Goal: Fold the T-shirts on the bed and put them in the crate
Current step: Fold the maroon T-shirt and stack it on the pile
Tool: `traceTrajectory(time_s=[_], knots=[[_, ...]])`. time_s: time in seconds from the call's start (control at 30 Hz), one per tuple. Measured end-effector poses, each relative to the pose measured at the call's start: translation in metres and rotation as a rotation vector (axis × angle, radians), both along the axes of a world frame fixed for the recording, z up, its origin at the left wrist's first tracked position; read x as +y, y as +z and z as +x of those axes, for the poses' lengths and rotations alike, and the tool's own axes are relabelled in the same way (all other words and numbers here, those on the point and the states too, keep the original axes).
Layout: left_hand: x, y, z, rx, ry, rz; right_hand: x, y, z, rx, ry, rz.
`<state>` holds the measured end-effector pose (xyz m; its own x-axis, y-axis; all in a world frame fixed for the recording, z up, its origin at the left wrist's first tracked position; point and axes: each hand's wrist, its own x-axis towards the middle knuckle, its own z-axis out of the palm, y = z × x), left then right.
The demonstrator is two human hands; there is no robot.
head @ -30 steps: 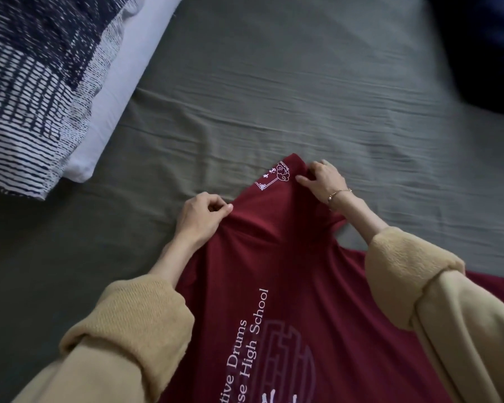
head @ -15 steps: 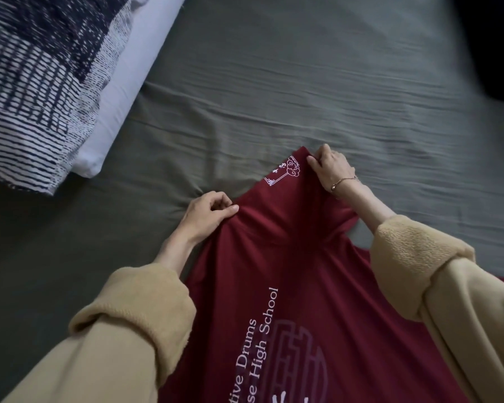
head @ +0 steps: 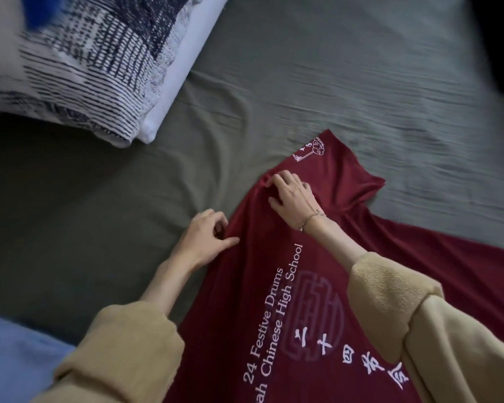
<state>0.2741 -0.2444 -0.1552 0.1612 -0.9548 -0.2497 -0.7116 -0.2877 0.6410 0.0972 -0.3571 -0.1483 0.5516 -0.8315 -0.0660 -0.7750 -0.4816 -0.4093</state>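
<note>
A dark red T-shirt [head: 274,286] with white printed lettering lies spread on the grey-green bed sheet [head: 332,82], one sleeve with a small white emblem pointing away from me. My left hand [head: 207,239] pinches the shirt's left edge between thumb and fingers. My right hand [head: 291,196] rests on the shirt near the shoulder, fingers bent and pressing into a wrinkle of the cloth. The crate is not in view.
A navy-and-white patterned pillow [head: 79,62] on a white pillow [head: 184,68] lies at the upper left. Light blue fabric [head: 15,359] shows at the lower left corner. A dark shape fills the far upper right corner.
My right hand has let go of the sleeve tip and moved left onto the shoulder area. The sleeve now lies flat on the sheet. The view has shifted right and down.
</note>
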Motion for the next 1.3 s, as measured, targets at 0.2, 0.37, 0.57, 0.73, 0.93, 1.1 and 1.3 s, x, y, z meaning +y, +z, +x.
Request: traceTrajectory(time_s=[0.2, 0.37, 0.57, 0.73, 0.93, 1.1, 1.3], knots=[[0.014, -0.003, 0.001, -0.021, 0.177, -0.094, 0.049, 0.006, 0.002, -0.023, 0.008, -0.006], [0.062, -0.006, 0.007, 0.053, 0.218, -0.133, 0.113, 0.004, -0.004, 0.082, 0.238, 0.08], [0.107, 0.002, 0.022, -0.124, 0.237, -0.082, 0.155, -0.003, 0.011, 0.278, 0.205, 0.023], [0.17, 0.017, -0.01, -0.183, 0.195, 0.125, 0.19, -0.004, 0.023, 0.206, 0.257, -0.06], [0.2, 0.002, -0.008, -0.063, 0.329, 0.061, 0.237, -0.011, 0.023, 0.296, 0.307, -0.087], [0.214, 0.006, -0.009, 0.046, 0.501, 0.006, 0.262, -0.01, 0.015, 0.32, 0.345, -0.038], [0.267, 0.003, -0.015, 0.093, 0.382, 0.155, 0.308, -0.009, -0.003, 0.271, 0.42, 0.072]])
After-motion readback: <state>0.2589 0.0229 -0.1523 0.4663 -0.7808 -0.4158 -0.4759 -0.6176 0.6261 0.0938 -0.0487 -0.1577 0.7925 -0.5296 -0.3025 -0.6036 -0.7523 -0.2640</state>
